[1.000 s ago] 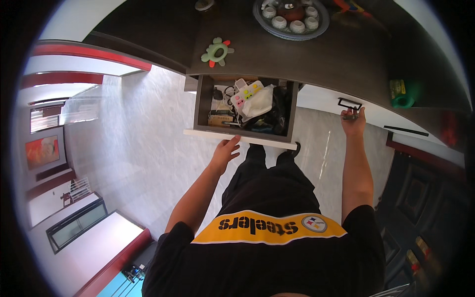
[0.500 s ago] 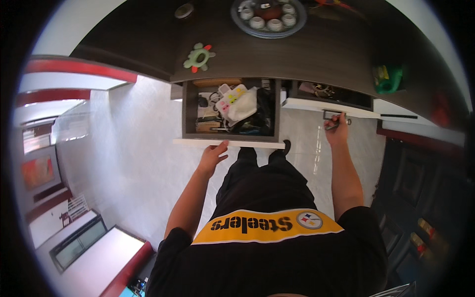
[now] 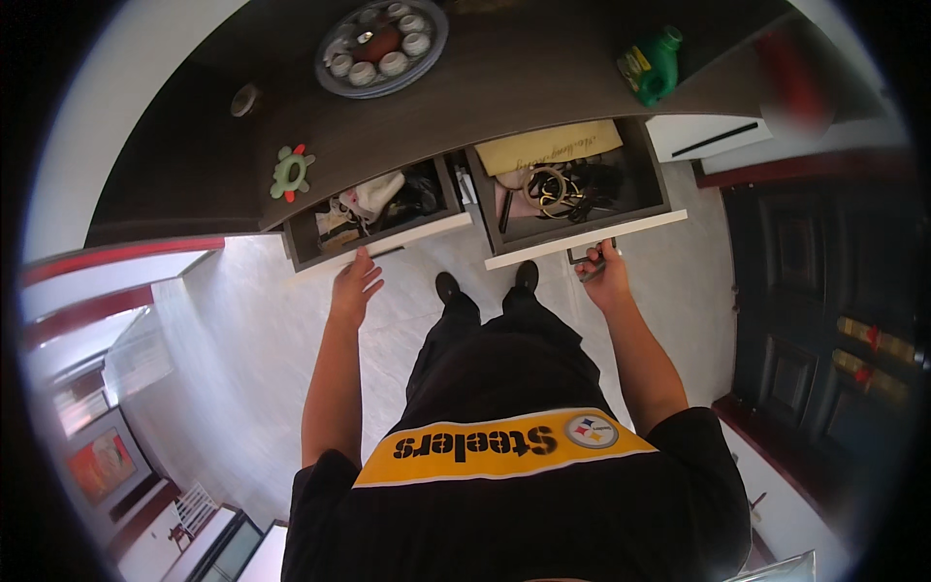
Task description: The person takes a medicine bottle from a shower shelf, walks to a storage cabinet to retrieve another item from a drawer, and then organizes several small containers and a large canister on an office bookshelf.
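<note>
My left hand (image 3: 357, 283) is at the white front of the left drawer (image 3: 434, 229), its fingertips touching it and its fingers apart. That drawer is partly out; a white bag (image 3: 376, 197) and dark items lie inside. My right hand (image 3: 607, 276) is closed around the dark handle (image 3: 576, 256) of the right drawer (image 3: 635, 225). A small dark object (image 3: 590, 275) also shows at its fingers; its kind is unclear. Pulled well out, the right drawer contains a cream pouch (image 3: 553, 145), a round ring-shaped item (image 3: 545, 191) and tangled dark cables (image 3: 593, 189).
On the dark cabinet top stand a round tea tray (image 3: 335, 85) with several small cups, a green bottle (image 3: 662, 70), a small jar (image 3: 245, 100) and a green turtle-shaped ring toy (image 3: 290, 175). A dark door (image 3: 810, 301) is at the right. Pale tiles (image 3: 252, 320) cover the floor.
The right drawer has come much farther out with my right hand on its handle. The left drawer has slid inward under my left hand. The view has turned and shifted right.
</note>
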Demonstrator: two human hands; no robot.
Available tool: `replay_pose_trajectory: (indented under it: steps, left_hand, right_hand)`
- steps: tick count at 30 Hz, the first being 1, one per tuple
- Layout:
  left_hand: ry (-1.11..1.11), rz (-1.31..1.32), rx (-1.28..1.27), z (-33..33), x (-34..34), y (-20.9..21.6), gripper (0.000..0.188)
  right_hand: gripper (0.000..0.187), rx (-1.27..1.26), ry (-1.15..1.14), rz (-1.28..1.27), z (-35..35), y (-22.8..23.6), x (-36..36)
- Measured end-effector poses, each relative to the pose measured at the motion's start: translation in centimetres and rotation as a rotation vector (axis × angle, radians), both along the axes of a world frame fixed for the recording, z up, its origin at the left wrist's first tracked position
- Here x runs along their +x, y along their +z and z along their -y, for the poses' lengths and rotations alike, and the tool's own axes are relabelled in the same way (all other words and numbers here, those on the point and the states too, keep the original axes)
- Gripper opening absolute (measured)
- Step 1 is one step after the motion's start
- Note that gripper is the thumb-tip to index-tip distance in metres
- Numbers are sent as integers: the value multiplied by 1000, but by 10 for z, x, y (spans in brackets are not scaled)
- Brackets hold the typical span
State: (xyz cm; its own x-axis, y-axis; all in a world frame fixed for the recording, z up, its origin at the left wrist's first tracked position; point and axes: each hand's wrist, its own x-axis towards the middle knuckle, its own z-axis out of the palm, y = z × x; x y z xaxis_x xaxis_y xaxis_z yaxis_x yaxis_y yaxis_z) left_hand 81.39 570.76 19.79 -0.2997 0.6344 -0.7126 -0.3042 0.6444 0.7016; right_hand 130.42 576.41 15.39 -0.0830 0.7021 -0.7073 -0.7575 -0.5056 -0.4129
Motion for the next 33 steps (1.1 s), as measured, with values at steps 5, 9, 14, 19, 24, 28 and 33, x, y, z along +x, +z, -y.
replay_pose_trajectory:
  steps: [5, 9, 14, 19, 24, 28, 33]
  left_hand:
    - [10, -117, 54, -25, -6, -1, 89]
    - [30, -107, 99, -45, -3, 9, 82]
    - [59, 46, 221, -59, -1, 17, 53]
    - [106, 29, 200, -72, 6, 21, 27]
    - [135, 105, 221, -103, -5, 13, 31]
    - [113, 76, 184, -102, 23, 27, 51]
    - [-420, -235, 281, -106, 102, 50, 37]
  right_hand:
    - [27, 24, 3, 3, 28, 0, 5]
    - [24, 16, 2, -4, 40, 0, 10]
    - [21, 48, 7, -42, 45, 5, 9]
    - [22, 56, -11, -52, 48, 5, 15]
    - [23, 55, 9, -48, 28, -6, 8]
    - [22, 36, 23, -43, 34, -3, 17]
    - [22, 41, 36, -73, 32, -7, 19]
